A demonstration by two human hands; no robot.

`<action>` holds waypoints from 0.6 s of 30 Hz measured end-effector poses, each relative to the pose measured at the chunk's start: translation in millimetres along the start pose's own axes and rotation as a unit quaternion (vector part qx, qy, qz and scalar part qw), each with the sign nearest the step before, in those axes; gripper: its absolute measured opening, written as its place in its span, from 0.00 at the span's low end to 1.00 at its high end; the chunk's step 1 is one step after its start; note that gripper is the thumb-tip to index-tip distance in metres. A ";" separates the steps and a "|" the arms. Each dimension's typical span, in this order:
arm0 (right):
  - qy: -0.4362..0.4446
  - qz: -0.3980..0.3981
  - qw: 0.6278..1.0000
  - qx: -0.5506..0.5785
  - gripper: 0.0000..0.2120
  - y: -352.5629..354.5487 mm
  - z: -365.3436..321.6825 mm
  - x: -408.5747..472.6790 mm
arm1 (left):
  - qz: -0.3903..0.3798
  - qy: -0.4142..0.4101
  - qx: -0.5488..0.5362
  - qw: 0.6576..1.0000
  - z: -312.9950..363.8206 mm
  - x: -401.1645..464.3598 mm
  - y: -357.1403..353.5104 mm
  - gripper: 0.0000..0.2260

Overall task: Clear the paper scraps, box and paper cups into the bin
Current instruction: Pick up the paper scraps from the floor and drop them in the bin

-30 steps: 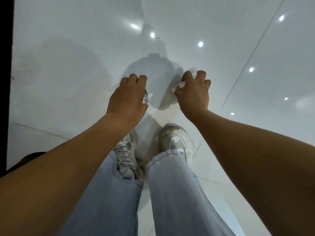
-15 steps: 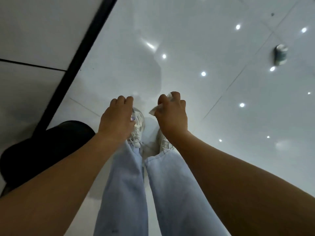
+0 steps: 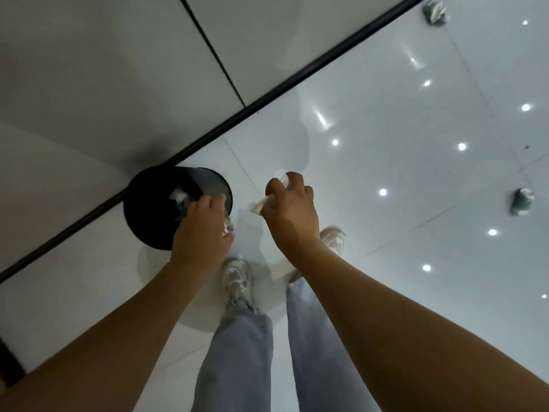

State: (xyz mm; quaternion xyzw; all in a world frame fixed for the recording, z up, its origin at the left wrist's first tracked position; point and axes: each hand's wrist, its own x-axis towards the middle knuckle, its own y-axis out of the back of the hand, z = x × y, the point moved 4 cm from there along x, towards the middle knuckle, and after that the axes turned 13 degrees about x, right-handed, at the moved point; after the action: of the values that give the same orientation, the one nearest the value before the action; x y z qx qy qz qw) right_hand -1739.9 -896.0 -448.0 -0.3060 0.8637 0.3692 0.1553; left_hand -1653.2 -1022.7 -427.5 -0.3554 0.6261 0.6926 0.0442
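The paper scraps are sitting in both hands: a small pale crumpled piece (image 3: 228, 226) is peeking out from under the left hand (image 3: 205, 230), and a longer pale strip (image 3: 263, 204) is sticking out from the curled fingers of the right hand (image 3: 292, 212). The black bin (image 3: 154, 215) is standing on the floor to the left, right against the dark strip at the foot of the wall, with a bit of white paper (image 3: 179, 196) already lying inside it. To do this step well, I judge that each hand should be travelling fully over the bin's mouth before letting go, since light scraps are likely to drift and land on the glossy floor (image 3: 386, 179); the right hand looks to have the farther way to go. The left hand is hanging over the bin's near right rim, knuckles up, fingers curled down around its scrap. The right hand is hovering to the right of the bin, above the floor, arm stretched forward, fingers pinching its strip. Two crumpled paper cups are lying on the floor well apart from the bin, one (image 3: 522, 201) at the right, one (image 3: 434, 11) at the far right.
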 end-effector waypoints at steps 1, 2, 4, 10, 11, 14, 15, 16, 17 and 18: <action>0.000 -0.009 1.000 -0.002 0.08 -12.1 -8.0 -4.8 | 0.002 0.013 -0.011 1.000 -14.2 -6.3 -1.6 0.28; 0.003 -0.016 1.000 -0.006 0.09 -24.8 -15.6 -9.0 | 0.008 0.021 -0.018 1.000 -28.6 -11.4 -3.3 0.28; 0.009 -0.028 0.999 -0.015 0.10 -47.9 -29.0 -16.2 | 0.018 0.031 -0.020 0.999 -54.9 -17.9 -5.7 0.26; -0.002 -0.048 0.999 -0.010 0.10 -109.7 -53.1 -39.3 | 0.012 0.094 -0.056 0.994 -128.6 -18.7 -23.4 0.26; 0.001 -0.045 0.999 -0.012 0.10 -115.7 -53.1 -41.1 | 0.013 0.100 -0.059 0.993 -137.1 -15.3 -27.6 0.26; 0.004 -0.036 0.999 -0.023 0.10 -127.1 -47.5 -42.3 | -0.004 0.109 -0.079 0.991 -153.5 -0.9 -45.0 0.29; 0.006 -0.036 0.999 -0.026 0.10 -131.6 -45.6 -41.5 | -0.010 0.114 -0.095 0.989 -157.7 3.1 -51.9 0.32; 0.009 -0.036 0.999 -0.030 0.10 -135.8 -44.0 -40.5 | -0.015 0.120 -0.110 0.986 -161.1 5.7 -58.4 0.35; 0.011 -0.036 0.999 -0.035 0.10 -140.2 -43.2 -39.2 | -0.018 0.128 -0.121 0.984 -164.2 6.4 -64.3 0.37; 0.013 -0.036 0.998 -0.041 0.10 -144.4 -43.4 -38.1 | -0.020 0.137 -0.128 0.982 -167.1 4.9 -69.8 0.38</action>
State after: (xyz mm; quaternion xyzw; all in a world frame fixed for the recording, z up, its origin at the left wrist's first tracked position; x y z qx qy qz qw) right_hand -1619.7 -990.0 -478.1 -0.3477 0.8381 0.3947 0.1446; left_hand -1548.5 -1160.0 -482.4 -0.4622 0.5250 0.7108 -0.0738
